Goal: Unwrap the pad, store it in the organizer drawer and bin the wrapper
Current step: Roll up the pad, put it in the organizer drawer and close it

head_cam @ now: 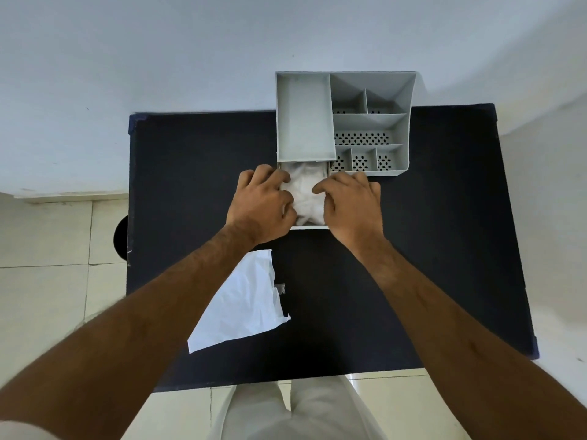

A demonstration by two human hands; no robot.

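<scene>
Pad (305, 193): white, crumpled, lying inside the pulled-out drawer (309, 227) at the near left of the grey organizer (344, 122).
Left hand (265, 206): at the drawer's left edge, fingers curled down onto the pad; whether they pinch it cannot be told.
Right hand (351, 201): at the drawer's right edge, fingers bent onto the pad, likewise unclear.
Wrapper (241, 300): white, flat, opened, on the dark table (444, 249), nearer the person than the organizer, partly under the left forearm.
</scene>
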